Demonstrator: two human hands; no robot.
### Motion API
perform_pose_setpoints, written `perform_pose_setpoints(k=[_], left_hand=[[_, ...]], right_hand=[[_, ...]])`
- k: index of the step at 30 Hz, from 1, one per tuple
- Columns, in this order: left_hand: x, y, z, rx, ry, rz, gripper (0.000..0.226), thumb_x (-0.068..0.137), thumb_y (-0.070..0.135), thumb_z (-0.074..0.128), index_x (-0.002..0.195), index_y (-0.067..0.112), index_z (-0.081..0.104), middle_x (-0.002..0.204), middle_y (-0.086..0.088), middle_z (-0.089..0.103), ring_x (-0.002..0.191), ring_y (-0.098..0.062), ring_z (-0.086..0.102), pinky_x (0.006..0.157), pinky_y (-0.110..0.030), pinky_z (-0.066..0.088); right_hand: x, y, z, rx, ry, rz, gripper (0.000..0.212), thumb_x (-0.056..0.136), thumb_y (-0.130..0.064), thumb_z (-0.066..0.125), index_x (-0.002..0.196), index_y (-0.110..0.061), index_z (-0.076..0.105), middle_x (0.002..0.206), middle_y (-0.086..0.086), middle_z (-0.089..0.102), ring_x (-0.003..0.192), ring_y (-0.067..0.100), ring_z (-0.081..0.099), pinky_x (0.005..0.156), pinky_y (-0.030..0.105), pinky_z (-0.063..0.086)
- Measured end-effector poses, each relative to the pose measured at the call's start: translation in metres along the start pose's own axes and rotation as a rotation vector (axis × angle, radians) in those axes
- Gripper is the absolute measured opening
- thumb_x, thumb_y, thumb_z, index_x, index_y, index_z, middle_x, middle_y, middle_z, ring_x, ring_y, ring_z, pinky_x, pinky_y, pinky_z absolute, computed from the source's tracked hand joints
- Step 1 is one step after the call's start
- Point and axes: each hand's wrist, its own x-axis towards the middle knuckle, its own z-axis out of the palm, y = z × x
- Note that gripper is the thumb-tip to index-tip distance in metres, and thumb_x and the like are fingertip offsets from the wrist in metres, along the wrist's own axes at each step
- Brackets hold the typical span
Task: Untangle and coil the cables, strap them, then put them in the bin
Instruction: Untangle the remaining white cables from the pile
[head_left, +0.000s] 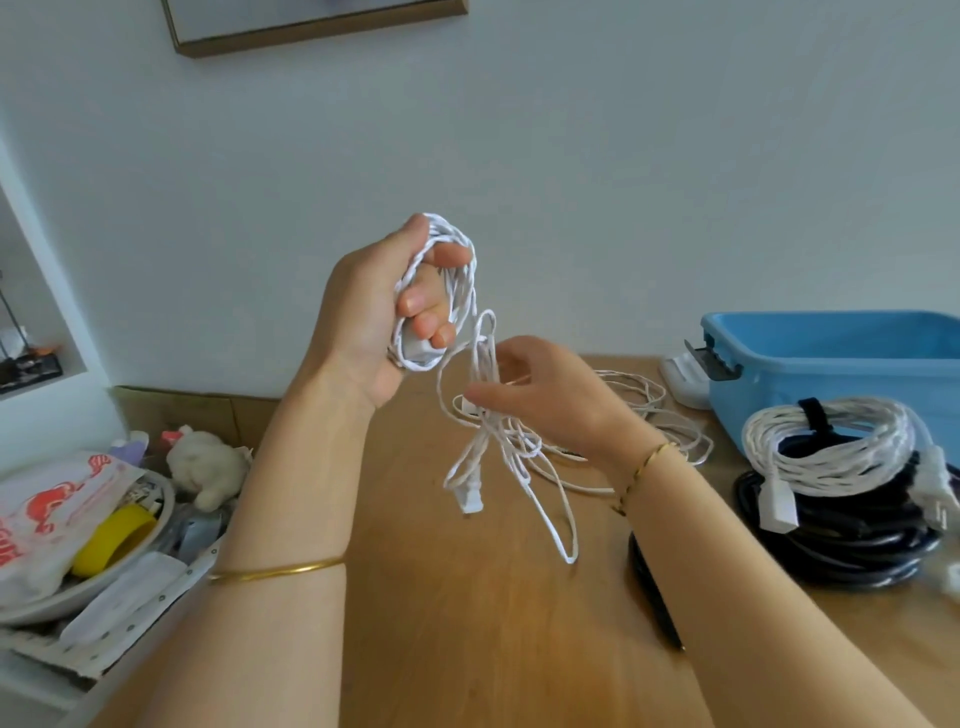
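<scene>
A pale wall (623, 156) rose behind the wooden table (467, 623). At the table's right end sat the blue bin (831, 353) and strapped coils (831, 452). Above the table, the left hand (363, 312) gripped a white cable coil (457, 244); the right hand (550, 395) pinched its tangled tail (509, 452).

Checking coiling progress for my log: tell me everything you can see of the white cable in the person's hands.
The white cable is a thin, twisted cord that looks fabric-covered. Several loops are wound round the fingers of the raised left hand, which grips them. From there it drops into a loose tangle that the right hand pinches above the table. A white plug and one long loop dangle below the tangle; more white strands lie on the wood behind.
</scene>
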Motion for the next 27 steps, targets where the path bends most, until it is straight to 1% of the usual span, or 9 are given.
perform_pose_setpoints(k=[3,5,7,10,12,16,19,22,27], left_hand=[[0.002,-0.002,-0.001,0.053,0.064,0.004,0.037,0.1,0.027,0.042,0.077,0.005,0.06,0.037,0.007,0.027,0.033,-0.01,0.027,0.041,-0.02,0.032],[0.004,-0.004,-0.006,0.152,0.15,0.005,0.034,0.099,0.024,0.045,0.075,0.005,0.06,0.038,0.006,0.028,0.033,-0.011,0.029,0.042,-0.02,0.033],[0.004,-0.008,-0.011,0.353,0.223,-0.008,0.029,0.096,0.02,0.049,0.074,0.005,0.061,0.037,0.005,0.033,0.032,-0.013,0.033,0.044,-0.021,0.035],[0.003,-0.017,-0.013,0.634,0.19,-0.089,0.024,0.092,0.02,0.055,0.074,0.007,0.064,0.036,0.003,0.04,0.033,-0.014,0.041,0.054,-0.025,0.039],[0.002,-0.026,-0.01,0.712,0.096,-0.133,0.029,0.092,0.028,0.059,0.075,0.005,0.065,0.036,0.003,0.042,0.034,-0.011,0.046,0.069,-0.03,0.044],[0.002,-0.038,-0.003,0.861,-0.016,-0.152,0.054,0.082,0.044,0.069,0.046,0.008,0.05,0.036,0.0,0.045,0.04,-0.006,0.054,0.096,-0.04,0.046],[0.002,-0.042,0.003,0.955,-0.02,-0.158,0.06,0.076,0.05,0.073,0.042,0.012,0.043,0.035,-0.001,0.046,0.043,-0.011,0.052,0.087,-0.037,0.05],[0.001,-0.044,0.007,0.979,-0.01,-0.155,0.055,0.075,0.051,0.074,0.05,0.012,0.046,0.037,-0.003,0.047,0.049,-0.016,0.053,0.078,-0.036,0.05],[0.002,-0.044,0.003,0.937,-0.039,-0.159,0.04,0.078,0.038,0.077,0.06,0.015,0.05,0.044,-0.006,0.05,0.044,-0.016,0.048,0.064,-0.029,0.043]], right_hand=[[0.002,0.01,0.003,0.022,0.037,0.034,0.022,0.087,-0.019,0.063,0.085,0.003,0.066,0.067,0.011,0.059,0.059,0.016,0.051,0.061,0.033,0.044],[0.002,0.015,-0.003,0.147,0.132,0.107,0.027,0.087,-0.018,0.064,0.082,0.008,0.064,0.072,0.027,0.062,0.059,0.023,0.055,0.064,0.046,0.053],[0.002,0.021,-0.01,0.3,0.253,0.161,0.028,0.085,-0.019,0.067,0.079,0.008,0.063,0.074,0.03,0.062,0.062,0.029,0.059,0.071,0.057,0.053],[0.001,0.022,-0.014,0.459,0.345,0.203,0.019,0.085,-0.012,0.067,0.079,0.007,0.067,0.068,0.019,0.06,0.063,0.028,0.058,0.075,0.053,0.054],[0.001,0.021,-0.014,0.504,0.373,0.203,0.014,0.084,-0.008,0.067,0.08,0.006,0.068,0.065,0.016,0.061,0.061,0.026,0.058,0.075,0.049,0.055],[0.002,0.019,-0.013,0.523,0.417,0.184,0.01,0.084,-0.007,0.067,0.081,0.003,0.068,0.062,0.014,0.063,0.058,0.026,0.059,0.072,0.046,0.055],[0.002,0.017,-0.013,0.541,0.422,0.185,0.013,0.085,-0.008,0.067,0.085,0.005,0.066,0.068,0.018,0.066,0.063,0.029,0.063,0.073,0.051,0.055],[0.003,0.013,-0.012,0.579,0.388,0.187,0.011,0.085,-0.006,0.066,0.09,0.004,0.064,0.075,0.023,0.066,0.065,0.031,0.062,0.074,0.053,0.054],[0.002,0.012,-0.009,0.609,0.382,0.169,0.005,0.086,0.0,0.061,0.09,-0.002,0.06,0.074,0.018,0.066,0.063,0.027,0.063,0.064,0.039,0.057]])
